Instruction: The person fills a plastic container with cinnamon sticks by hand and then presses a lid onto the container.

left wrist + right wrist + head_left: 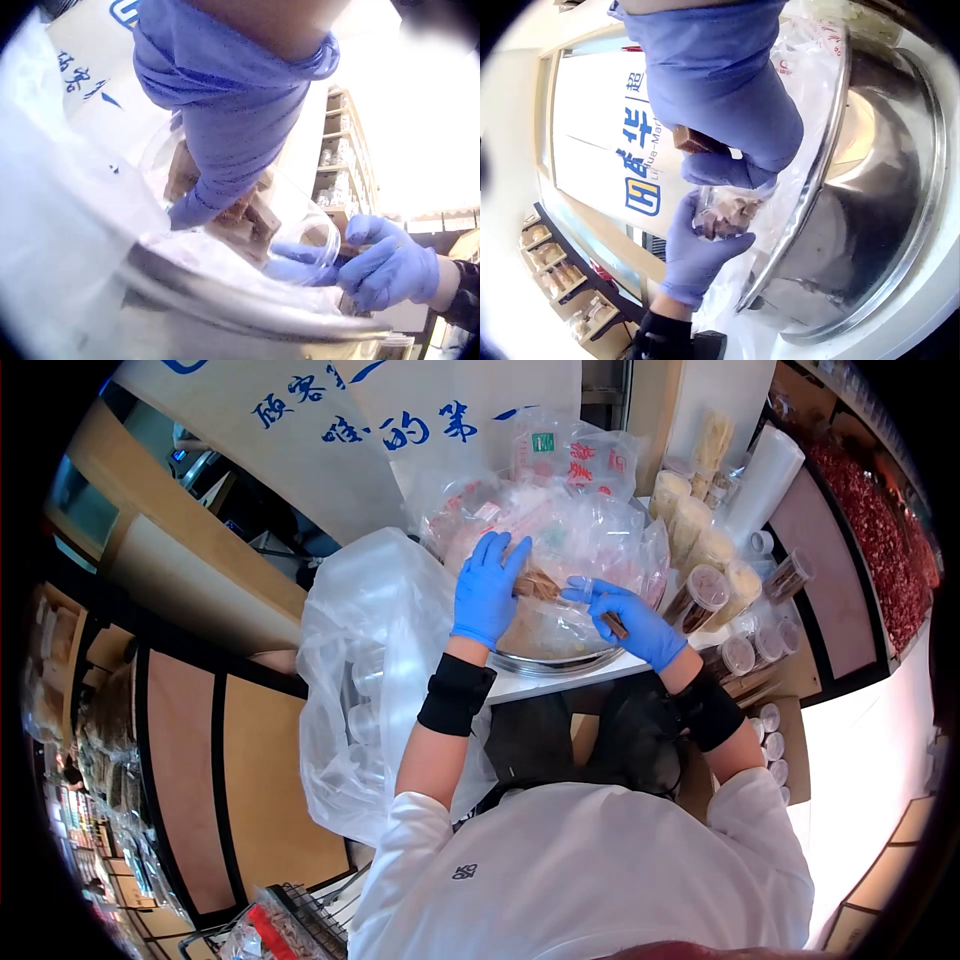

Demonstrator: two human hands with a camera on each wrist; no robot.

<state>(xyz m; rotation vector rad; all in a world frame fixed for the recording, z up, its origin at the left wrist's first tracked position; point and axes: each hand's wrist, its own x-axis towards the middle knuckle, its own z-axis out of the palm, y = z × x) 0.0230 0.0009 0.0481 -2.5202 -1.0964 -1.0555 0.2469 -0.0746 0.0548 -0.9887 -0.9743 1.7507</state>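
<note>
A clear plastic jar (540, 586) with brown pieces inside lies tilted over a metal basin (560, 665). My gloved left hand (485, 592) grips it; in the left wrist view that hand (232, 135) wraps round the jar, whose open mouth (327, 238) faces the right hand (390, 266). My gloved right hand (637, 624) holds a brown block (615, 625) in its curled fingers, with its foremost fingers at the jar's mouth. In the right wrist view the block (697, 140) sticks out of the right hand (731, 112), above the left hand (696, 251).
Clear plastic bags (600, 525) cover the basin. On the right stand several filled jars (708, 588) and a roll of clear plastic (765, 480). A large plastic bag of empty containers (370, 680) hangs at the left. Below the right forearm, a carton (792, 710) stands beside more jars.
</note>
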